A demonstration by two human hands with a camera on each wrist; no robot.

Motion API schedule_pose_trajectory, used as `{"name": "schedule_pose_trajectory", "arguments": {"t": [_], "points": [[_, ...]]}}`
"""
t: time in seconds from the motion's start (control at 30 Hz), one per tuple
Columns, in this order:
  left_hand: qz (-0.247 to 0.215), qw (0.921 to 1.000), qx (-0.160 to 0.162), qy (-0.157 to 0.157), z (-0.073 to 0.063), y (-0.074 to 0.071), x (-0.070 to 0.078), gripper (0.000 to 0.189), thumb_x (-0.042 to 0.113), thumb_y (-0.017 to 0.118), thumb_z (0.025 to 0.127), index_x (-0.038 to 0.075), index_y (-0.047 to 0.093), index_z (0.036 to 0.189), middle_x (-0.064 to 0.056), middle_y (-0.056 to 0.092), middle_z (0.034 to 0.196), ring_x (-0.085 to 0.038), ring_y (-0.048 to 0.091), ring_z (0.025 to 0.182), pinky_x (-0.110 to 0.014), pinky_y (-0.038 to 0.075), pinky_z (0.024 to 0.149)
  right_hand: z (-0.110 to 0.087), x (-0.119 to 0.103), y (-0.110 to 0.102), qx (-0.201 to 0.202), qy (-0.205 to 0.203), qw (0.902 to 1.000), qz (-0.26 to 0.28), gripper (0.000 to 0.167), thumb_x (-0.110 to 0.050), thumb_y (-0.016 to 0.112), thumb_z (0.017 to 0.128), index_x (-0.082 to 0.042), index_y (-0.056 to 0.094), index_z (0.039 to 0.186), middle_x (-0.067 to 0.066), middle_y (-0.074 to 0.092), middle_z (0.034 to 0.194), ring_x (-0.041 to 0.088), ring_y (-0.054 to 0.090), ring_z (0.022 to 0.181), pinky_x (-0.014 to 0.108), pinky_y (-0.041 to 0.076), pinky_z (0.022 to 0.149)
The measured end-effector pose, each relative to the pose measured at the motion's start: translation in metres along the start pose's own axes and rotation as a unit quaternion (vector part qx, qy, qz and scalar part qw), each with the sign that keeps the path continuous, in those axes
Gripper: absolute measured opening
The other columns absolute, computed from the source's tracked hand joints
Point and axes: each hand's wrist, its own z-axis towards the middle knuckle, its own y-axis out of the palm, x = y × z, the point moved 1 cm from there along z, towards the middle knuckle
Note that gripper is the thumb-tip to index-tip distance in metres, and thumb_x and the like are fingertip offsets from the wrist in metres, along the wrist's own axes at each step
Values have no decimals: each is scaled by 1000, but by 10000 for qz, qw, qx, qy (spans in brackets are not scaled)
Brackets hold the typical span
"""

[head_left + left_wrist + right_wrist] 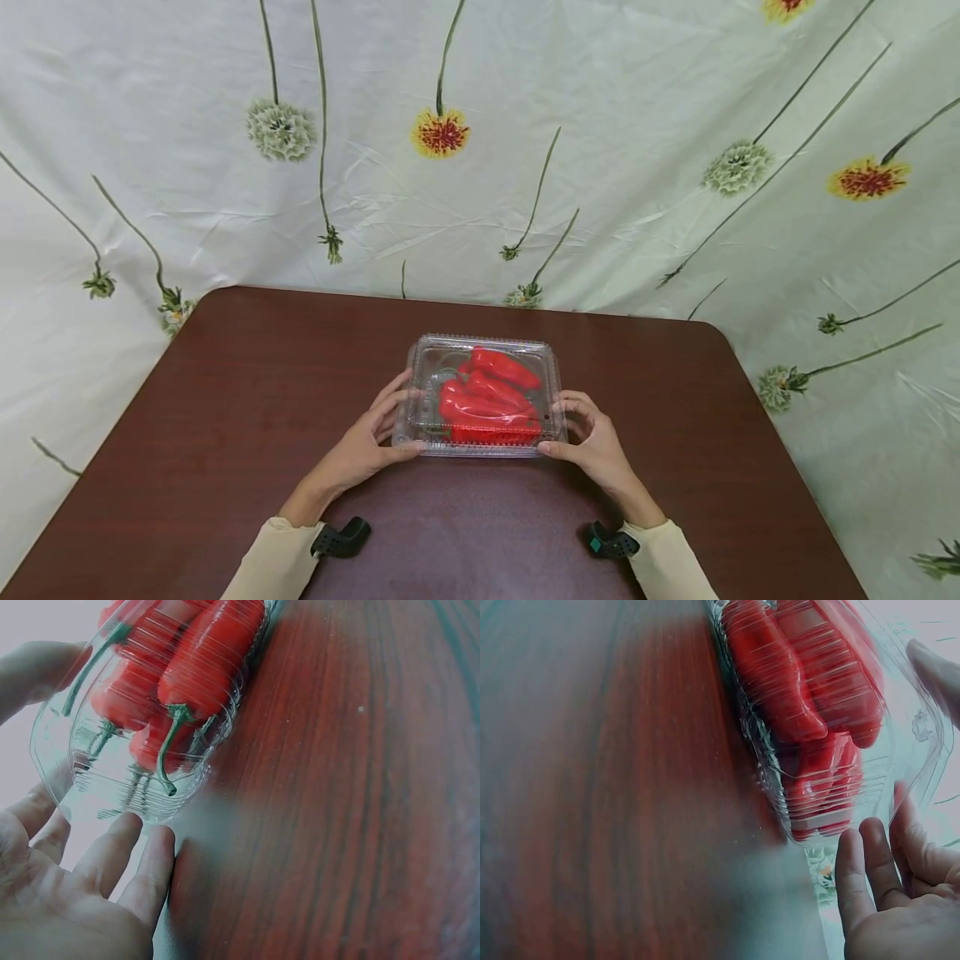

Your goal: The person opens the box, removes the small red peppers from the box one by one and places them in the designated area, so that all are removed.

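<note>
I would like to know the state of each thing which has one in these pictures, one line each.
Plastic box: lid down; whether it is latched, I cannot tell.
Red peppers: piled inside the box, several with green stems attached.
Left grip: holding the box's left side.
Right grip: holding its right side.
Wristbands: worn, one per wrist.
Floral cloth: hanging, creased.

A dark reddish-brown table (225, 417) with rounded far corners and wood grain fills the near part. Beyond its far edge and along its left and right sides spreads a creased white cloth (187, 67), printed with long-stemmed flowers: pale green puffs (281, 130) and yellow-and-red blooms (440, 133). Light leaves a soft, purplish sheen on the tabletop's near middle.
</note>
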Motion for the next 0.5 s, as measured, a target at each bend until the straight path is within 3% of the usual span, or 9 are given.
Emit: {"name": "schedule_pose_trajectory", "arguments": {"t": [0.5], "points": [[14,10000,-6,51,0,0,-2,69,9,76,89,2,41,148,-4,1,169,-44,11,152,-69,19,112,-2,0,-2,17,59,9990,-433,29,-3,88,73,-2,66,91,9,60,110,7,59,102,20,51,91]]}}
